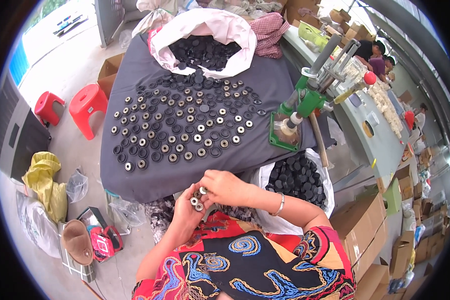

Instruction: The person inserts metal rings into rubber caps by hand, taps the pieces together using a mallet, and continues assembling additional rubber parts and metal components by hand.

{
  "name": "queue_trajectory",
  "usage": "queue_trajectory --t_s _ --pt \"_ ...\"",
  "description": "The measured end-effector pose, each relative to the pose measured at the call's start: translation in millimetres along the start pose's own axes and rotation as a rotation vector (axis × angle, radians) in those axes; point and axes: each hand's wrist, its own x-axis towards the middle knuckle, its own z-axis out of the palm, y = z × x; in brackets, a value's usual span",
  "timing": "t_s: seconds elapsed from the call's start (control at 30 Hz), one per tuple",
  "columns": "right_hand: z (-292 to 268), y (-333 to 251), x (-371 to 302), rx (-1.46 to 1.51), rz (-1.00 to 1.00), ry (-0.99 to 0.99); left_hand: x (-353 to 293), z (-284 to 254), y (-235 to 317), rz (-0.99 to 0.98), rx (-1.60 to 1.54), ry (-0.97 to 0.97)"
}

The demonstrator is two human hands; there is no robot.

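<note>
My left hand (184, 210) is cupped at the near edge of the cloth-covered table, cradling several small silver bearings (194, 201) in its palm. Over it, my right hand (227, 186), with a bangle on the wrist, has thumb and fingers closed on a bearing (203, 190). On the dark grey cloth (135, 182) beyond them lie many black plastic rings (156, 156), spread out singly. Quite a few have a metal bearing (173, 158) seated in the middle; others hold nothing.
A white sack (239, 31) of black caps lies open at the far edge; another sack (326, 182) stands right of my arm. A green hand press (297, 107) is on the right. Red stools (87, 107) stand left, cardboard boxes (360, 227) right. People work farther back.
</note>
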Motion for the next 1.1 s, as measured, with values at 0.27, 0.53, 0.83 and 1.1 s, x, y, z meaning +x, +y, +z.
queue_trajectory --t_s 0.27,0.53,0.83,1.1 --pt "-101.5 156.7 30.3 -0.206 0.421 0.439 -16.5 17.9 12.3 0.048 0.108 0.019" --pt "-100.4 210.2 29.8 -0.237 0.678 0.271 -21.6 11.4 19.6 0.09 0.09 0.037" --pt "-99.2 212.3 38.1 -0.315 0.716 0.193 -26.1 11.1 19.3 0.097 0.133 0.036" --pt "-101.4 211.2 42.4 -0.521 0.725 0.061 -19.2 11.4 19.5 0.07 0.06 0.023"
